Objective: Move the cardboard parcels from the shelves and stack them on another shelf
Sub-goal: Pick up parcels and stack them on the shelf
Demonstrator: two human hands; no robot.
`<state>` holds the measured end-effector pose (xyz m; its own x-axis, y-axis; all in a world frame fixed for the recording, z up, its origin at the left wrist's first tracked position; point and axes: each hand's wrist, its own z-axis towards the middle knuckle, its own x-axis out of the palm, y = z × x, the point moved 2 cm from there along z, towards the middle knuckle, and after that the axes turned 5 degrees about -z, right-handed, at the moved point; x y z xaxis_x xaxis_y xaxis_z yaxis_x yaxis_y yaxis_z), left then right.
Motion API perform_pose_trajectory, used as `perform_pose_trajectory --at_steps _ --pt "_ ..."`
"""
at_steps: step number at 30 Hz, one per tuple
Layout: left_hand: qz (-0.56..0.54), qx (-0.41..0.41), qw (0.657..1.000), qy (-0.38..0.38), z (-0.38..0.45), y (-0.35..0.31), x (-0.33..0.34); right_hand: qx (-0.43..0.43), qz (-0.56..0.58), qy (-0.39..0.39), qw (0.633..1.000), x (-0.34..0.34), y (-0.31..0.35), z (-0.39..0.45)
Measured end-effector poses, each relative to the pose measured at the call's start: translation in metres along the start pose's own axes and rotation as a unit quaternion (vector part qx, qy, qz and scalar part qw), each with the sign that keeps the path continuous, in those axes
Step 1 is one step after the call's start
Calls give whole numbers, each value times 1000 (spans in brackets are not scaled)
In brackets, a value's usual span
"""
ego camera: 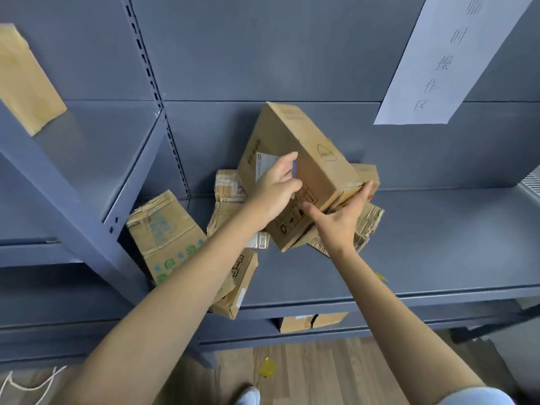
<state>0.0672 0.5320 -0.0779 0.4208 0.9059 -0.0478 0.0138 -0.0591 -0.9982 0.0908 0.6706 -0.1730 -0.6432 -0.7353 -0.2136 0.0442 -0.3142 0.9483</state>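
A large cardboard parcel (304, 159) with a white label and black handling symbols is tilted on one corner above the grey shelf (438, 244). My left hand (274, 191) grips its left edge, fingers on the label and thumb on the front face. My right hand (339, 217) supports the lower right side with straight fingers, thumb spread on the front. Beneath and around it lie other parcels: a crushed one (369, 226) to the right, a taped one (228, 185) behind my left wrist, a green-printed one (166, 238) at the left, and one (242, 285) under my left forearm.
A perforated upright post (157, 83) divides this bay from the left bay. A white paper sign (444, 54) hangs at the top right, and a brown paper piece (26, 77) lies at the upper left. Two small boxes (312, 321) stand on the lower shelf. Below is wooden floor with a yellow scrap (267, 368).
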Motion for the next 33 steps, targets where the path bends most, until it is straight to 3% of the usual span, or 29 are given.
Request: perform_pose_trajectory --at_steps 5,10,14,20,27,33 --pt "239 -1 969 -68 -9 29 -33 75 81 -7 994 -18 -4 9" --pt "276 -43 953 -120 -12 43 -68 82 114 -50 989 -34 5 17" --pt "280 -49 953 -108 -7 49 -68 95 160 -68 980 -54 9 19" --pt "217 -74 972 -49 8 62 -34 153 279 -66 946 -94 2 14" --pt "48 -118 987 94 19 66 17 205 327 -45 921 -125 -13 -11" --pt "-52 -73 989 115 27 80 38 222 337 -63 913 -137 -22 -30"
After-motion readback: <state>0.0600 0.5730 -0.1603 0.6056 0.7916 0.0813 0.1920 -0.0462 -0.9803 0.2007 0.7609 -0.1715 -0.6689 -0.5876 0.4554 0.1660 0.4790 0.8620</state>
